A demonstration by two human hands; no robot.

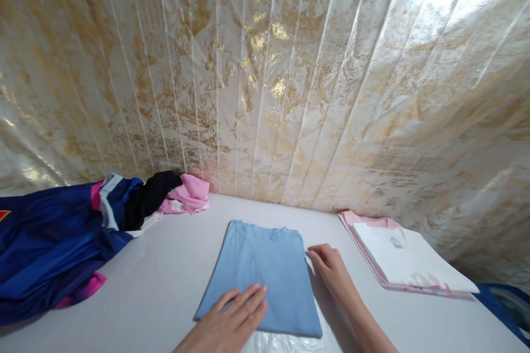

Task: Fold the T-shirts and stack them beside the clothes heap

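Observation:
A light blue T-shirt (269,270), folded into a neat rectangle, lies flat with its collar edge away from me. My left hand (238,314) rests on its lower left part, palm down and fingers stretched out. Just past the shirt's upper right edge is my right hand (329,265), its fingers bent and drawn together. The thumb and index tips are close to that edge, and whatever may be between them is too small to make out. Clear plastic film (285,343) shows under the shirt's near edge.
On the left, a loose heap holds a dark blue garment (53,242), a black cloth (155,193) and a pink cloth (188,193). A stack of folded white and pink clothes (414,259) lies right. Beyond it sits a blue item (503,303). A shiny gold-patterned curtain (256,94) hangs behind the white table (165,281).

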